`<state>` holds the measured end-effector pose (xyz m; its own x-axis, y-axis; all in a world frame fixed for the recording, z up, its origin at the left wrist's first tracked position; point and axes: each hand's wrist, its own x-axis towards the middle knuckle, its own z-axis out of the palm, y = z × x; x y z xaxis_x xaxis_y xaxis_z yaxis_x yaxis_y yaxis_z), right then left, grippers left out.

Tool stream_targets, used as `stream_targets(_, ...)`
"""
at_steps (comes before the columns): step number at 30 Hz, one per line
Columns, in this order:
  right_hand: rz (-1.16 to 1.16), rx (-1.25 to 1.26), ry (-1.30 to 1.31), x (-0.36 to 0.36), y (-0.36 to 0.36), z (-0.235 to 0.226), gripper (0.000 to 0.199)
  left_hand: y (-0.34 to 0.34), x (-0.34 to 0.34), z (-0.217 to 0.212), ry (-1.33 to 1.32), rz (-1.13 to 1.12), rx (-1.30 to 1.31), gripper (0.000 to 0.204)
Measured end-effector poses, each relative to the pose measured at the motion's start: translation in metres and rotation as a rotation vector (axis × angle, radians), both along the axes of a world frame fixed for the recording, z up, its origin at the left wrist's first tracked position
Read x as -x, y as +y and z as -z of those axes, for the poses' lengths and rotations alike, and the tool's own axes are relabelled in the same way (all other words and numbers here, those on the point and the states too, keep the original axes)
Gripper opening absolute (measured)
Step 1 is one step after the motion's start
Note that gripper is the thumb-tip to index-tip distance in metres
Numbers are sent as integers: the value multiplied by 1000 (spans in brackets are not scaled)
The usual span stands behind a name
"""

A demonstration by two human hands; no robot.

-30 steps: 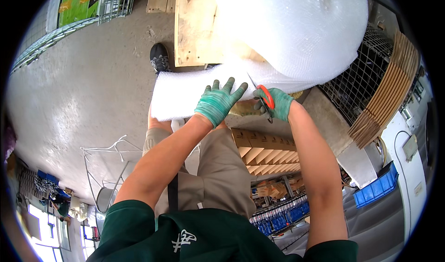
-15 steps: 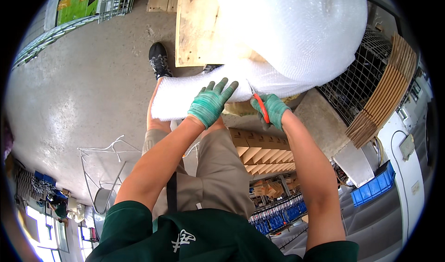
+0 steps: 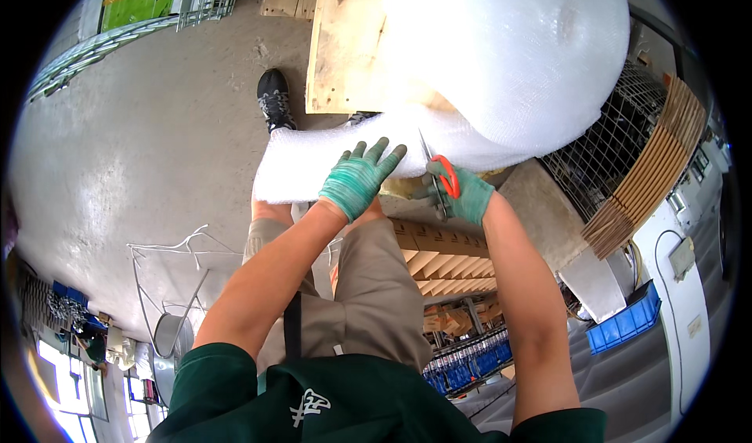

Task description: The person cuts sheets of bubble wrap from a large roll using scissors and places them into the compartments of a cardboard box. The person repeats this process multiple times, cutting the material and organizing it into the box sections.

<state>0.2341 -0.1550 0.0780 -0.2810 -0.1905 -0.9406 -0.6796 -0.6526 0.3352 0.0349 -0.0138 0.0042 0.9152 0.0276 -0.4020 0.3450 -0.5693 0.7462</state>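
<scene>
A large roll of white bubble wrap (image 3: pixel 540 59) sits in front of me on a wooden board. From it a loose length of bubble wrap (image 3: pixel 298 165) stretches leftward across my legs. My left hand (image 3: pixel 362 178), in a green glove, lies flat on this length with its fingers spread. To the right of it, my gloved right hand (image 3: pixel 470 196) grips scissors with red handles (image 3: pixel 450 178). Their blade points away from me, against the near edge of the wrap just below the roll. How far the blades have cut into it I cannot make out.
The wooden board (image 3: pixel 345 51) juts out left of the roll. Flattened cardboard (image 3: pixel 646 169) leans on a black wire cage (image 3: pixel 591 153) at the right, near a blue bin (image 3: pixel 625 318). A box with cardboard dividers (image 3: pixel 450 263) stands below my right hand. A wire frame (image 3: pixel 184 247) is at lower left.
The red handle has turned and risen slightly, and the scissors look wider apart. My left hand stays on the wrap. The whole view has shifted a little.
</scene>
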Motion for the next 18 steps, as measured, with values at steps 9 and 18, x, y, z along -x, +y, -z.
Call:
stream_targets(9,-160,119,-133,-3,40,11,41,1,-2,-5,37,31,23,68)
stream_targets(18,-298,-62,-154,-7,34,20,35,1,0,-7,56,10,38,72)
